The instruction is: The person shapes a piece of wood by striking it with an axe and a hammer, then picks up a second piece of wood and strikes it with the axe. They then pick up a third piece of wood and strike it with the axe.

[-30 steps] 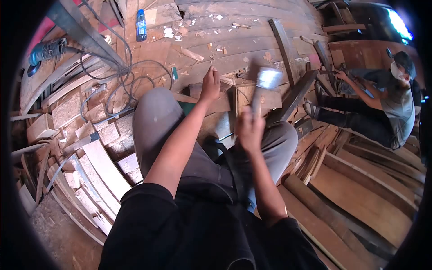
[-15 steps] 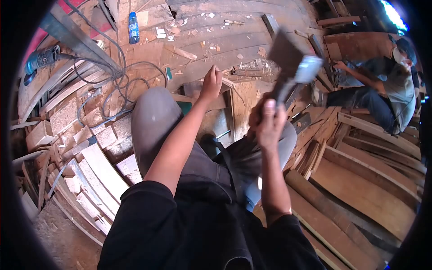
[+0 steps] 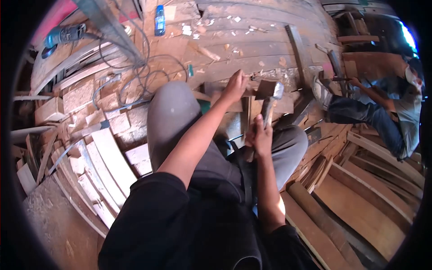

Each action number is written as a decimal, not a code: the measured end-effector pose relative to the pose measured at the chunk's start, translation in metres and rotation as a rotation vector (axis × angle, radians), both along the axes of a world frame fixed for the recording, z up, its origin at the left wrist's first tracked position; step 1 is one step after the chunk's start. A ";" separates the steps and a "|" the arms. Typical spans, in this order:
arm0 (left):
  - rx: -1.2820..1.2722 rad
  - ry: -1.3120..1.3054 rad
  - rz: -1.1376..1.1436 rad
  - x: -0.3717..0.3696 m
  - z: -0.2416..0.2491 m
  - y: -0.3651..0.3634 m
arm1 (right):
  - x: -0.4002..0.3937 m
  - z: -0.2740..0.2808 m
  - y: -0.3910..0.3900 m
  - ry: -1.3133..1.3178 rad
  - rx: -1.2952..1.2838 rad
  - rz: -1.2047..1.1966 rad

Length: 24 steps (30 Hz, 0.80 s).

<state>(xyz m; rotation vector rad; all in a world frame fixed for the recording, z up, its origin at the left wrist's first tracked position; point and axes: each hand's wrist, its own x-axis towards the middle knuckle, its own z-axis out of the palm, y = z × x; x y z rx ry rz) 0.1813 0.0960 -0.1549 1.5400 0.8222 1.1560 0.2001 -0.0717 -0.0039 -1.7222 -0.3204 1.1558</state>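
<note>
My right hand (image 3: 262, 137) is wrapped round the handle of a hammer (image 3: 270, 91), which has a heavy dark head and one shiny face. The hammer head is low, just right of my left hand (image 3: 236, 86). My left hand is closed, fingers pressed together; what it grips is hidden. Below the hammer head a piece of light wood (image 3: 255, 108) stands between my knees. Its far end is partly covered by the hammer and my hands.
A blue-labelled bottle (image 3: 159, 20) stands on the plank floor among wood chips. At the left lie a blue power tool (image 3: 63, 35), looped cables (image 3: 143, 72) and curved timber strips (image 3: 110, 164). On the right, another person (image 3: 382, 108) sits beyond stacked boards (image 3: 360, 202).
The hammer has swung down and left, its head now close beside my left hand. The view has shifted, so the surroundings appear further right. My left hand stays closed.
</note>
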 end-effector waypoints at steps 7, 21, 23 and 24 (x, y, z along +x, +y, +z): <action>-0.074 0.005 0.029 -0.004 0.005 0.008 | -0.007 0.018 0.003 -0.139 0.181 0.057; -0.102 0.032 0.022 -0.009 0.002 0.013 | -0.001 0.032 0.019 -0.069 0.007 0.120; -0.035 0.016 -0.002 -0.012 0.008 0.008 | 0.013 0.017 0.014 0.135 0.026 0.074; 0.002 0.010 -0.010 -0.014 0.011 0.010 | 0.015 0.017 0.014 0.131 0.023 0.080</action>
